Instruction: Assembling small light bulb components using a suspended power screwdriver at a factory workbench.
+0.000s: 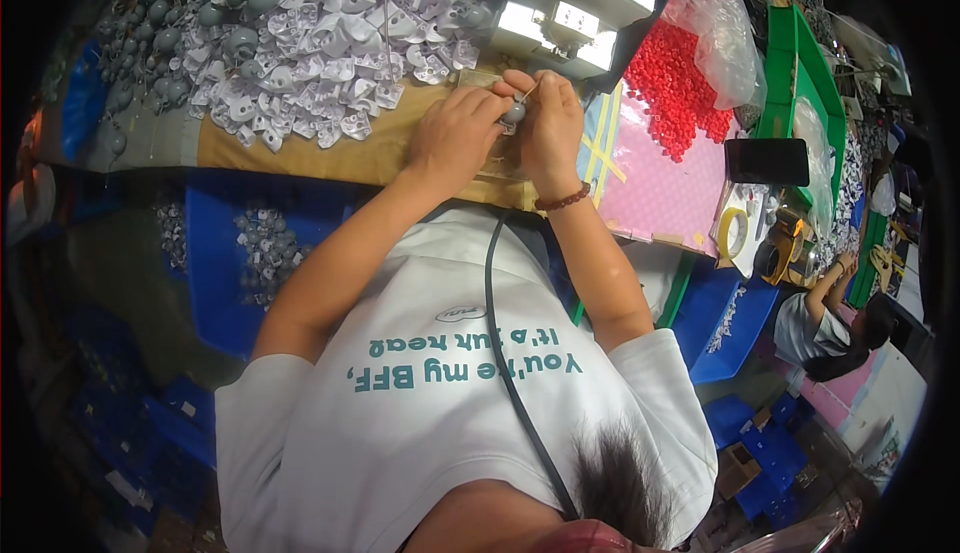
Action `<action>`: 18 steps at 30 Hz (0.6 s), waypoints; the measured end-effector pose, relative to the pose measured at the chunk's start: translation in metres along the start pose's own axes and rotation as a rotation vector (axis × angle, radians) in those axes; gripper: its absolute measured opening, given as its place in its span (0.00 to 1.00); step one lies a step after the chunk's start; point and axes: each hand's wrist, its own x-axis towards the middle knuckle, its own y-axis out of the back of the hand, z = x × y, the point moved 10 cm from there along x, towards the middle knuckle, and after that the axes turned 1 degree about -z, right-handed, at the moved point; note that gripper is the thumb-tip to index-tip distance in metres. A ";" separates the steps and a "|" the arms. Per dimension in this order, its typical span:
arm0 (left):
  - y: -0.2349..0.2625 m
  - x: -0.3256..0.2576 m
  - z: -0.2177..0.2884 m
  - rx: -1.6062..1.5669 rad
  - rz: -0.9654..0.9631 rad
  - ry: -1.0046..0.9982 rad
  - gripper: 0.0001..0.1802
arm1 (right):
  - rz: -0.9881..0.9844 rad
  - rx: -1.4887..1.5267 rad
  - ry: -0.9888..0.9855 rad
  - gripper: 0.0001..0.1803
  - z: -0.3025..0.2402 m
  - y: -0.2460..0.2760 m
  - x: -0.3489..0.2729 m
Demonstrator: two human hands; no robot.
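Observation:
Between my two hands, at the bench's near edge, sits a small grey round plastic part (514, 114) with a pale piece below it. My left hand (452, 141) is closed, its fingertips gripping the part from the left. On the other side, my right hand (552, 131) is closed in a pinch just above and right of the part; a thin pale strand seems to run by its fingertips, too small to name. A heap of white moulded plastic pieces (310, 73) lies to the left of my hands, with more grey round parts (160, 23) beyond it.
Just beyond my hands stands a lit white machine (575, 23). To the right are red plastic pieces (675, 78), a black phone (767, 162), a tape roll (733, 233) and a green tray (825, 93). A blue bin (215, 278) is below the bench; another person (825, 323) works far right.

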 end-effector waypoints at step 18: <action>-0.002 -0.008 0.003 -0.071 -0.018 -0.050 0.16 | -0.052 0.114 -0.208 0.10 0.005 0.003 0.011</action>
